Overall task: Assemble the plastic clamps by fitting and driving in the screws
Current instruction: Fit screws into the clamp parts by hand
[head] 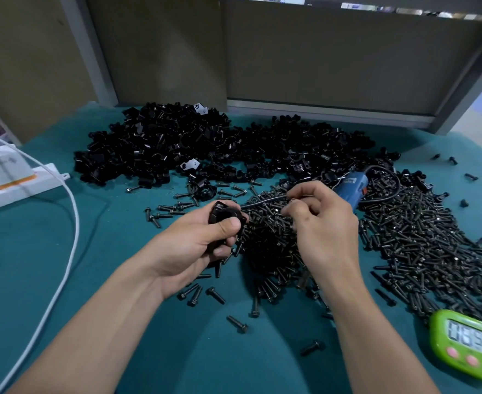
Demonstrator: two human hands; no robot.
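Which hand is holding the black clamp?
The left hand: its thumb and fingers curl round the clamp. The right hand, over the screw pile, has none.

The table (pixel 106 223), covered in teal cloth, carries a wide heap of black plastic clamps (pixel 205 143) just beyond the spot where the left hand (pixel 194 248) grips one clamp (pixel 225 216). A dense spread of black screws (pixel 404 237) lies under that grip and out to its right, with a blue power screwdriver (pixel 350 184) resting on them to the right of and beyond it. Loose screws are scattered between the grip and the person, a green timer (pixel 470 345) sits well to its right on the near side, and far to its left lie a white power strip (pixel 21 189) and a white cable (pixel 76 223).
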